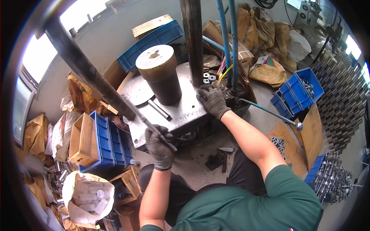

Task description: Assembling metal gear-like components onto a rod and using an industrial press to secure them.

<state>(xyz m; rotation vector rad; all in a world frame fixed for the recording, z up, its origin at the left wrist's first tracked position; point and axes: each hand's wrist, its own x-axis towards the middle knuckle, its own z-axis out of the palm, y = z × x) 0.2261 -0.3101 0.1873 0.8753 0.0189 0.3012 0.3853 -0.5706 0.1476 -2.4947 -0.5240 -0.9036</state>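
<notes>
My left hand [158,148], in a dark grey glove, is closed round a long, thin dark metal rod [145,121]. The rod slants up and left over the front left of the metal press table [185,120]. My right hand [213,101], gloved too, is at the table's right side with its fingers curled down; what lies under them is hidden. Just beyond its fingertips are several small ring bearings [210,78]. Between the hands, a short metal tube [159,110] lies on the table. Behind it stands a thick, dark cylinder [158,73] with a pale, worn top.
Dark steel columns [191,42] rise at the table's back and left. A blue lever with a ball end [269,112] juts out on the right. A hammer [225,158] is on the floor. Blue crates [101,142] and a sack of clear plastic pieces [88,198] stand left.
</notes>
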